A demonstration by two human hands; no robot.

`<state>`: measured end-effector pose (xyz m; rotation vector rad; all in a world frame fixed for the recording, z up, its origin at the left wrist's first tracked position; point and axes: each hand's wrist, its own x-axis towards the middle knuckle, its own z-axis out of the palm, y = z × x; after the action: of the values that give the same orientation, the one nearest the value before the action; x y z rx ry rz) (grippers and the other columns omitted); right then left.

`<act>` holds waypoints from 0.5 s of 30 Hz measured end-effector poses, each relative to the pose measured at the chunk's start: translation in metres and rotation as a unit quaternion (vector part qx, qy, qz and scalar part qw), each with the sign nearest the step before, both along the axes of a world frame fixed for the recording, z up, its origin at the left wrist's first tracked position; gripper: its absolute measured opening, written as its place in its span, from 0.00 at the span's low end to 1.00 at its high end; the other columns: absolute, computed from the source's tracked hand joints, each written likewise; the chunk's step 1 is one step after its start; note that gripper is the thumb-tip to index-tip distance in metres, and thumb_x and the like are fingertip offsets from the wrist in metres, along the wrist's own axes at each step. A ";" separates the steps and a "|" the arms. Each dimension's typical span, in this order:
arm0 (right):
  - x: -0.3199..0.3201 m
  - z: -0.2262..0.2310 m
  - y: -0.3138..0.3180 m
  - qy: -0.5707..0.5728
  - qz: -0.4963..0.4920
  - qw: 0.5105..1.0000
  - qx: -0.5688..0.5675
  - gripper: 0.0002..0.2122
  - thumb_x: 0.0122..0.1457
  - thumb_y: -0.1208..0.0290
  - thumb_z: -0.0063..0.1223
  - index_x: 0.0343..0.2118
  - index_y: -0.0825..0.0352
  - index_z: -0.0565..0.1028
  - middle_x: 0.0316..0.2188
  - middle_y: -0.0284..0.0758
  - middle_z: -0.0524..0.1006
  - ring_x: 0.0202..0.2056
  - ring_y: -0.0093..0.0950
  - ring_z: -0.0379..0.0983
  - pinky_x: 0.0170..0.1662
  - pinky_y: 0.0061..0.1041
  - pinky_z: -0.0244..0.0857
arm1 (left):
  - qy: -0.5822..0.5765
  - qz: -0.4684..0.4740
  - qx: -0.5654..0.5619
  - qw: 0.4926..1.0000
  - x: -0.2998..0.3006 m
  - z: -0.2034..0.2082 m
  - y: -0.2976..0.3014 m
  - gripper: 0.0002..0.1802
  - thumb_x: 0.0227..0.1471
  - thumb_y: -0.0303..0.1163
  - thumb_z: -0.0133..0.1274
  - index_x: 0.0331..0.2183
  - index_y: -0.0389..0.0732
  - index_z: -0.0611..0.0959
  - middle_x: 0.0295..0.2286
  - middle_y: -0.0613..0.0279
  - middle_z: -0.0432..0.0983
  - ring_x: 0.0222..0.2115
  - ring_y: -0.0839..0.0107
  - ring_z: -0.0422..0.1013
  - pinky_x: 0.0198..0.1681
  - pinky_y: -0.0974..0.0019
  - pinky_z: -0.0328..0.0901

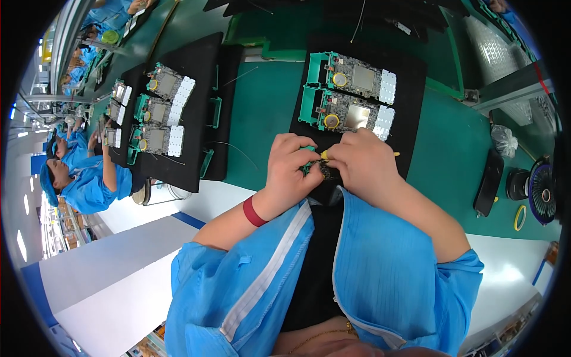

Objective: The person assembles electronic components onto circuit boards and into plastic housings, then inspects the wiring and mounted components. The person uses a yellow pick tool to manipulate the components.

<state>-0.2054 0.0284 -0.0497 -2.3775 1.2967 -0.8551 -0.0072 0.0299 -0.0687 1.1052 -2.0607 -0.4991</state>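
Note:
Close in front of my body, both hands are bent around a circuit board with a green plastic bracket (307,168). My left hand (288,166) pinches the bracket side, its fingers closed. My right hand (364,159) is closed at the board's other side, fingertips meeting the left ones. A yellow tip (397,154) sticks out beyond my right hand, and a bit of yellow shows between the fingertips; whether they are one tool is hidden. Just beyond lie two similar boards, a farther one (364,77) and a nearer one (357,116), each with a green bracket, yellow disc and white panel.
Those two boards rest on a black mat (410,77) over the green table (262,113). More boards (157,111) lie on another black mat at left. At right are a small fan (542,193), a yellow tape roll (520,218) and a black case (489,183). A co-worker (89,184) sits at left.

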 end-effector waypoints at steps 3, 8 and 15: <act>-0.009 0.006 -0.011 0.014 -0.019 0.997 0.070 0.05 0.49 0.70 0.60 0.30 0.59 0.81 0.29 0.31 0.76 0.36 0.35 0.73 0.37 0.33 0.70 | -0.010 -0.024 0.088 0.996 0.005 0.010 -0.004 0.15 0.45 0.23 0.56 0.39 0.38 0.79 0.44 0.49 0.72 0.47 0.50 0.66 0.51 0.55 0.62; -0.126 -0.033 0.013 0.027 -0.284 0.958 0.040 0.28 0.47 0.66 0.68 0.52 0.69 0.73 0.39 0.44 0.76 0.44 0.41 0.74 0.48 0.35 0.69 | 0.037 0.092 0.162 0.982 0.059 0.005 0.006 0.34 0.56 0.29 0.47 0.62 0.33 0.56 0.61 0.36 0.50 0.64 0.41 0.46 0.66 0.51 0.44; -0.114 -0.052 0.012 -0.344 -0.304 0.825 0.330 0.19 0.63 0.64 0.55 0.52 0.71 0.70 0.24 0.25 0.68 0.21 0.13 0.58 0.23 0.16 0.53 | 0.260 -0.064 0.315 0.910 0.035 -0.044 0.006 0.44 0.65 0.52 0.37 0.67 0.43 0.34 0.66 0.45 0.44 0.68 0.57 0.37 0.68 0.50 0.28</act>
<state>-0.3190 0.0403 -0.1018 -0.9697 1.6485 -1.0504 0.0275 0.0363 -0.1131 1.0272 -1.5245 -1.4323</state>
